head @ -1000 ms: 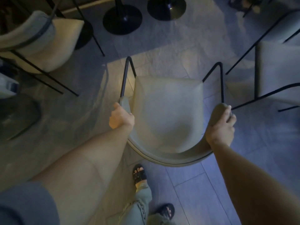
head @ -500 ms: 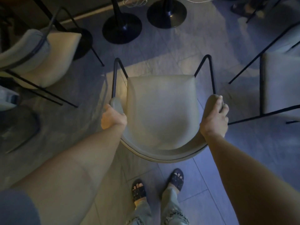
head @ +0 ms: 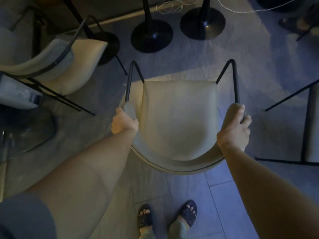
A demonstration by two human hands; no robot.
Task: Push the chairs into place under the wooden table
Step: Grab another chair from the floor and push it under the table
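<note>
Café-like room: armchairs (head: 177, 118), pedestal table bases (head: 151, 36)

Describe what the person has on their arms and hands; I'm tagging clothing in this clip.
Both forearms are bare. The left hand and right hand wear no gloves, and no rings, watch or bracelets are visible in the dim light. Only the left arm shows clothing: the edge of a short grey-blue sleeve at the upper arm. The right arm shows no sleeve in view.

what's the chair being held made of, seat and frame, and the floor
Chair seat: pale, smooth upholstery, looks like leather or faux leather, with a soft sheen and a piped edge. Chair frame: thin black tube, probably painted metal. Floor: grey matte tiles or planks, with visible joints.
</note>
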